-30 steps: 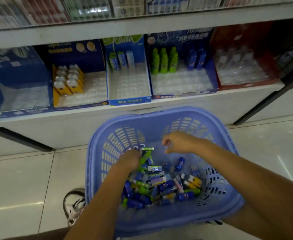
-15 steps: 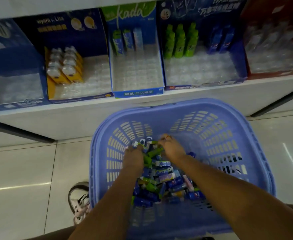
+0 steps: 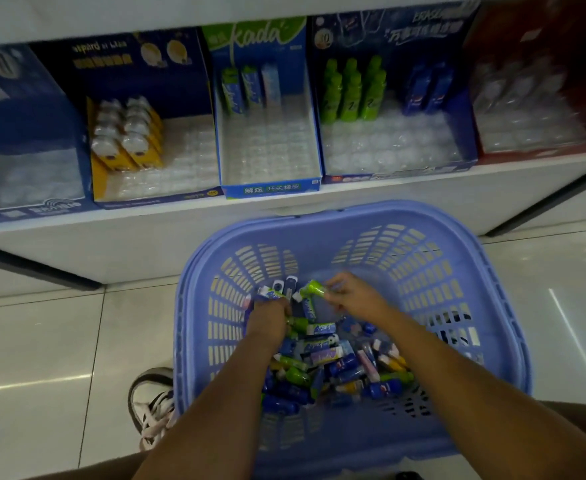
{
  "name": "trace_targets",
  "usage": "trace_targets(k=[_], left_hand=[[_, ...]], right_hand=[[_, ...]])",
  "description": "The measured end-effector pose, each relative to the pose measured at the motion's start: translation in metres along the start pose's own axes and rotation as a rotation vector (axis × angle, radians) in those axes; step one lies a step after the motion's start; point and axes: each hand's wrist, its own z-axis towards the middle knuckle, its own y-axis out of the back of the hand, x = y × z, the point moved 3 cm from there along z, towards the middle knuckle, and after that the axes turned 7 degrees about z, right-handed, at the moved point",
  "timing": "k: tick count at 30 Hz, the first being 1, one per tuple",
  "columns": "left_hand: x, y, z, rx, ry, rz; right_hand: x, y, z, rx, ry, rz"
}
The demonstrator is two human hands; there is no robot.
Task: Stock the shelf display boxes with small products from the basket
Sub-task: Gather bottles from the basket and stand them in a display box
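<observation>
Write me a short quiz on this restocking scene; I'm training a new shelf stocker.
1. True or false: the right hand pinches a green bottle-shaped product over the basket.
2. The left hand grips: A nothing; B a bunch of small products; C a pen.
3. Fill in: the Kada display box has ___ products standing at its back.
Key: 1 true; 2 B; 3 three.

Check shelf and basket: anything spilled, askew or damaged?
Nothing stands out. The display boxes sit side by side on the shelf, their few products upright at the back; the loose products all lie inside the basket, some gripped by the left hand and right hand.
</observation>
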Motion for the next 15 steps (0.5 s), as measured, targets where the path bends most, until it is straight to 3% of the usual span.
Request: trace_targets(k=[3,5,11,15], left_hand=[[-0.004,0.008,-0.006,0.026,0.011,-0.045],[-0.011,0.02,-0.011,0.003,0.006,-0.116],[-0.035,0.077,-0.031,-0.069,-0.099,-0.493],[-0.064,0.125,-0.058,-0.045,-0.284,-0.521]], right_hand=[[0.02,0.03,-0.019,0.041,-0.077,0.394],[0.037,0.046,-0.033,0.037,-0.053,0.493],[0.1,0.077,-0.079,-0.063,0.217,0.358],[0.138,0.094,-0.102,-0.201,0.419,0.32]])
